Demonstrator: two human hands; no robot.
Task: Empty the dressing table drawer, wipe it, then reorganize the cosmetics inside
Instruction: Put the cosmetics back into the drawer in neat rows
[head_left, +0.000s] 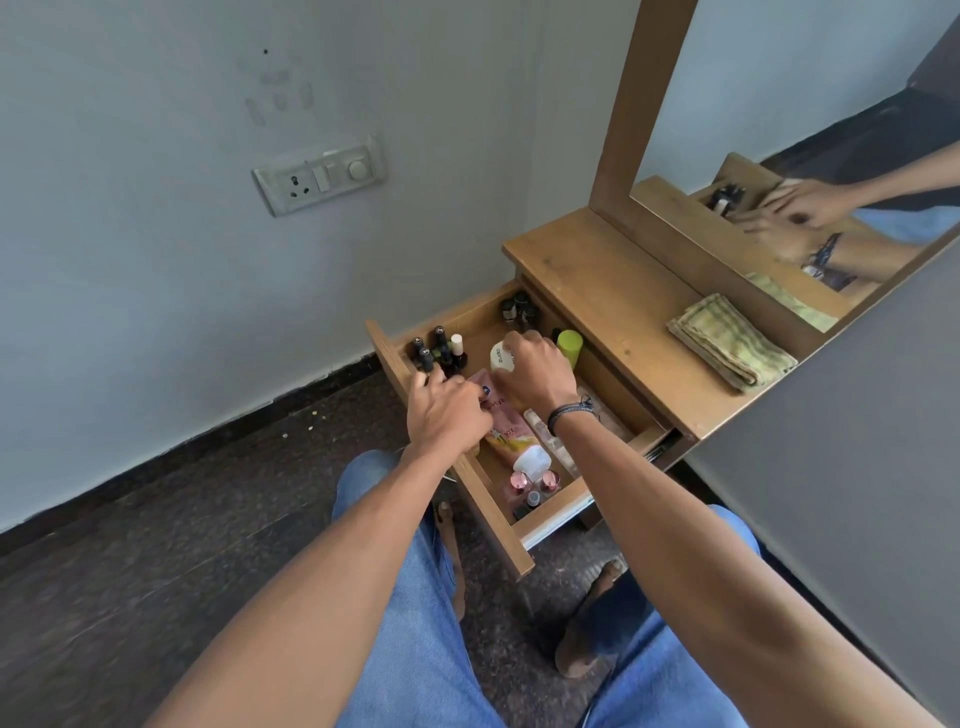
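Drawer: pulled open under the counter; it held nail polishes in one corner, a pink tube, a green bottle and pink-capped bottles.
Right hand: curled around a white bottle inside the drawer.
Left hand: fingers curled by the tube; whether it gripped anything, I could not tell.
Advice: lift the white bottle straight up, clear of its neighbours; set it beside the folded cloth.
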